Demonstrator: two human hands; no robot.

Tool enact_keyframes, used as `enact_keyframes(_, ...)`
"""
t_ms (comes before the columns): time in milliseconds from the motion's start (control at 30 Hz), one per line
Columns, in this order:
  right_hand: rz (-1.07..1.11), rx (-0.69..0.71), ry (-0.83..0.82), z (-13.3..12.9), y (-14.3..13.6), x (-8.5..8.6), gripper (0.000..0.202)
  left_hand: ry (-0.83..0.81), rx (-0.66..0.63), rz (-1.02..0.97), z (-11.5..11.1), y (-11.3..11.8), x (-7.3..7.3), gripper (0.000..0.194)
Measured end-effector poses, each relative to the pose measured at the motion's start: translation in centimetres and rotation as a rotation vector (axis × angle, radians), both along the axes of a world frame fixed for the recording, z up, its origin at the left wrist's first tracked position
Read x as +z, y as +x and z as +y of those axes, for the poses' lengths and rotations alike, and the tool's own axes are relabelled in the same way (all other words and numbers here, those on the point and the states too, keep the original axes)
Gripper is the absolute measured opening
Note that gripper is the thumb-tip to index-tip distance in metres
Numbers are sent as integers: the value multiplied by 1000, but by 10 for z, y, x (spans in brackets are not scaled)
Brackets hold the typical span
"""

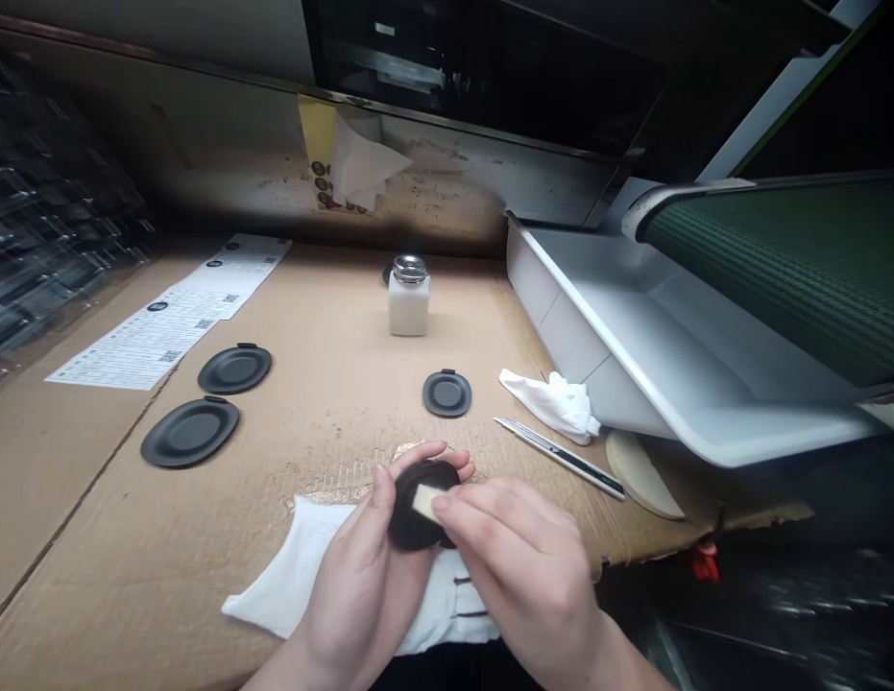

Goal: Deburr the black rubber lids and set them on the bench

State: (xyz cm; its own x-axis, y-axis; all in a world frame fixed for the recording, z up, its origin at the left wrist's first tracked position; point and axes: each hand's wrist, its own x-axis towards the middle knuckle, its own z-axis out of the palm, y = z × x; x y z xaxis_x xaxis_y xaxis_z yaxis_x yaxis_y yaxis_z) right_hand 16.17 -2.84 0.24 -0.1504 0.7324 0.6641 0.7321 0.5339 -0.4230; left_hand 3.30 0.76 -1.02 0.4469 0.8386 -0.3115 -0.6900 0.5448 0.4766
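My left hand (364, 585) holds a round black lid-like piece (408, 526) in its palm, with the fingers curled behind it. Pinched in my right hand (522, 552) is a small cream-coloured block (425, 501), which touches the face of the black piece. Under both hands lies a white cloth (302, 566) on the cardboard surface (331, 384). A similar black piece (447, 393) rests just beyond my fingers. Two more, one nearer (190, 433) and one farther (234, 369), lie to the left.
A white bottle with a metal top (408, 307) stands at the back. On the right are a crumpled white cloth (558, 403), a utility knife (562, 456), a large grey tray (597, 355) and a green conveyor belt (792, 269). Printed sheets (130, 350) lie left.
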Motion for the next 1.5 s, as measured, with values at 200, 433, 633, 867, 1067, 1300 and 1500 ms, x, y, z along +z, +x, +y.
enact_keyframes(200, -125, 46, -55, -3, 0, 3, 26, -26, -3, 18, 2, 1, 1, 39)
enact_keyframes(433, -80, -222, 9, 4, 51, -6, 30, -84, 58, 28, 1, 0, 3, 37)
enact_keyframes(633, -104, -186, -138, 6, 40, -21, 21, -174, 59, 26, 3, -1, 8, 37)
enact_keyframes(867, -45, -50, -182, 25, 11, 3, 12, -130, 19, -20, 0, 0, 7, 39)
enact_keyframes(1067, -232, -106, -258, 72, 6, 21, 17, -47, -7, -83, 0, 1, 5, 39)
enact_keyframes(1300, -425, -182, -456, 155, -8, 17, 15, -21, -43, 45, 0, -1, 3, 13)
enact_keyframes(1500, -575, -141, -416, 160, -8, 17, 16, 11, -56, 45, 1, -2, -3, 11)
